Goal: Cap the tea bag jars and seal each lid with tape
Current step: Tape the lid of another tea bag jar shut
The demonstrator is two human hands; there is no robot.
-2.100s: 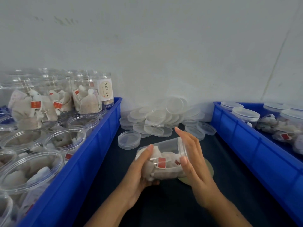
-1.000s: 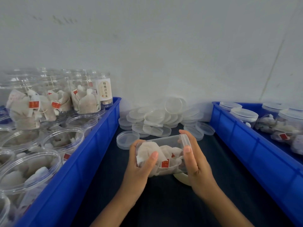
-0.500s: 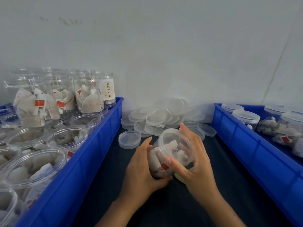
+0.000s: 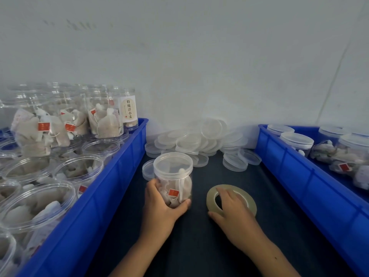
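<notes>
The left bin (image 4: pixel 127 166) runs along the table's left edge, packed with open jars (image 4: pixel 30 166) of tea bags; a second layer of jars stands on them toward the far end, one with a paper label (image 4: pixel 128 109). The nearest jars are cut off by the frame's left and bottom edges.

On the dark table (image 4: pixel 199 246) between the bins, the left hand (image 4: pixel 159 210) grips the capped jar (image 4: pixel 173 176) low on its wall, fingers round the left side and thumb curled across the front near the base. The jar stands upright, lid (image 4: pixel 173 162) on, tea bags with a red tag visible inside. Its base is hidden behind the thumb.

Just right of it, apart from the jar, the tape roll (image 4: pixel 247 198) lies flat. The right hand (image 4: pixel 233 212) rests over it, fingers bent onto the ring and into its hole, thumb at the near rim on the outside; the hand hides the roll's near half, so how firmly it pinches is hard to tell.

Behind both, a heap of loose lids (image 4: pixel 199 138) lies against the wall at the table's far edge. Bare table stretches in front of the hands and right of the roll.

The right bin (image 4: pixel 299 176) lines the table's right edge, holding capped jars (image 4: pixel 297 141), partly cut off at the frame's right side.
</notes>
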